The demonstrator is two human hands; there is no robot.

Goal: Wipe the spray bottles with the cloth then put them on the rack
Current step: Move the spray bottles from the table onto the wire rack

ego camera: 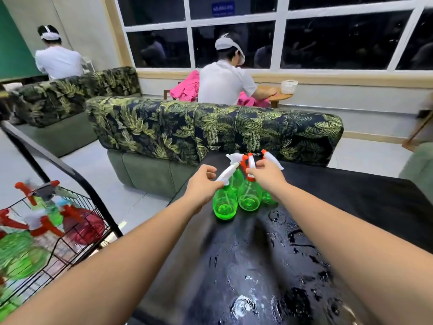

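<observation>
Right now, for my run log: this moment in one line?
left hand pinches front bottle | right hand grips middle bottle | rack part-filled

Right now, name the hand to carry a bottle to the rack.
Left. The left hand grips the front bottle by its sprayer, and the rack stands on that side. The right hand, on the middle bottle, would likely have to cross.

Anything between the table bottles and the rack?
Nothing sits in the gap beside the table. On the rack, a black frame bar slants across the table side, and the basket holds stored bottles. Left hand and right hand hold the green bottles.
</observation>
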